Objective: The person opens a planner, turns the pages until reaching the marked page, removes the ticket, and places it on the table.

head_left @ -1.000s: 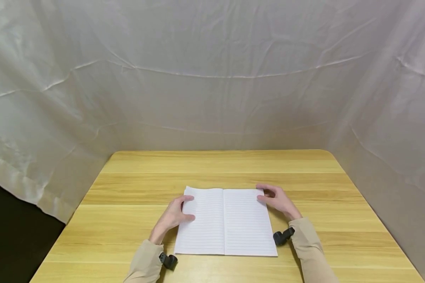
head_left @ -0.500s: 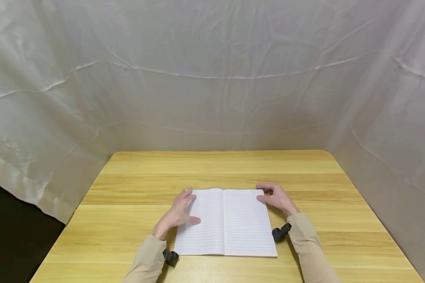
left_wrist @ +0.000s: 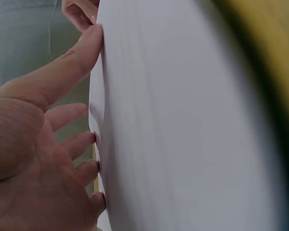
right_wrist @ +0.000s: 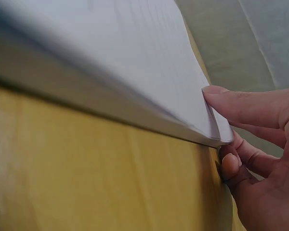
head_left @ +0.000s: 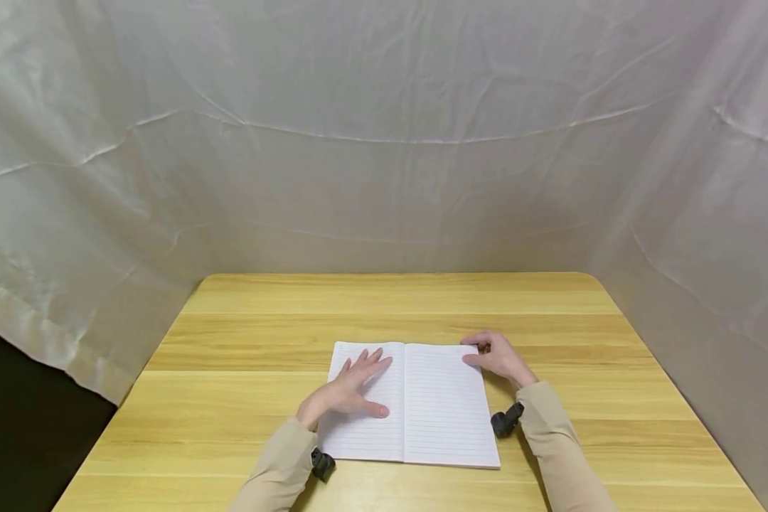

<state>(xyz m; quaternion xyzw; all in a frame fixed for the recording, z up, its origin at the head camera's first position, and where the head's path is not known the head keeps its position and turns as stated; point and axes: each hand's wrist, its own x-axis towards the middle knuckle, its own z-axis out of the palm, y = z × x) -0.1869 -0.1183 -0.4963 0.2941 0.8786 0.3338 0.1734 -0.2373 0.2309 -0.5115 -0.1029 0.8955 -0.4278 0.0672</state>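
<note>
A lined notebook (head_left: 446, 409) lies spread at its middle on the wooden table, both visible pages bare of writing. My left hand (head_left: 348, 391) rests over the left page, its fingers spread and the thumb pointing toward the fold. In the left wrist view, the fingertips (left_wrist: 89, 168) press on the paper. My right hand (head_left: 500, 359) holds the notebook's far right corner. Seen from the right wrist, the thumb (right_wrist: 245, 103) sits on top of the page, and curled fingers (right_wrist: 231, 166) are at the corner's edge, partly hidden by the notebook.
The wooden table (head_left: 230, 398) carries the notebook near its front middle. Pale grey cloth (head_left: 384, 199) hangs behind the table and along both sides. Small black cameras (head_left: 323, 464) are strapped to both wrists over beige sleeves (head_left: 278, 462).
My left hand has moved from the left page's outer edge inward across the page, and its fingers have spread. The left page's raised far corner now lies flatter. My right hand has barely moved.
</note>
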